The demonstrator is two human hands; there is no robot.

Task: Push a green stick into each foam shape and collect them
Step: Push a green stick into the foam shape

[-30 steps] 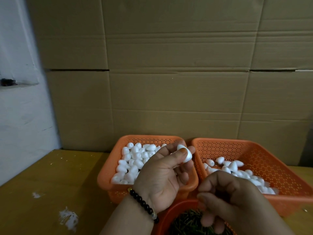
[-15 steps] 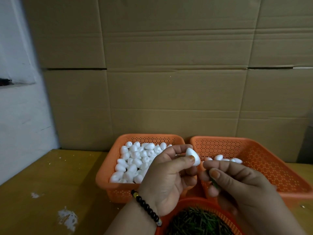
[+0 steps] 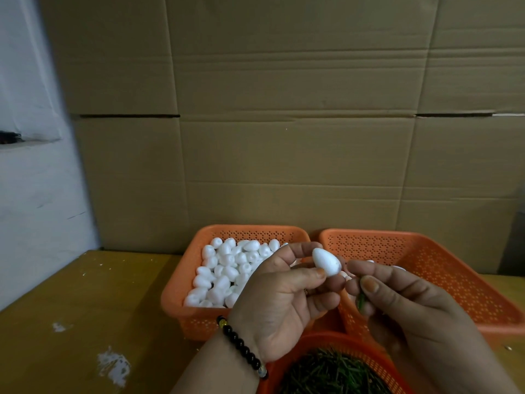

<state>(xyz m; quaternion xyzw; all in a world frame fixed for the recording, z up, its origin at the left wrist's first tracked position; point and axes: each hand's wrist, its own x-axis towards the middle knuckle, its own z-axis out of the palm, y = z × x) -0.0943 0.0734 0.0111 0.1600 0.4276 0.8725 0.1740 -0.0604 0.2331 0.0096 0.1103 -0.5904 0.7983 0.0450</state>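
White, matte, egg-shaped foam piece [image 3: 326,264], narrow end down-right, pinched in left hand [image 3: 281,305] grip; right hand [image 3: 403,305] grip pinching thin green stick [image 3: 361,301].

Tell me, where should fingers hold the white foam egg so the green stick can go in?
Hold the foam egg round its wide middle, coming from the left, as the left hand does. Its narrow lower end then probably stays bare toward the right hand, which pinches the green stick.
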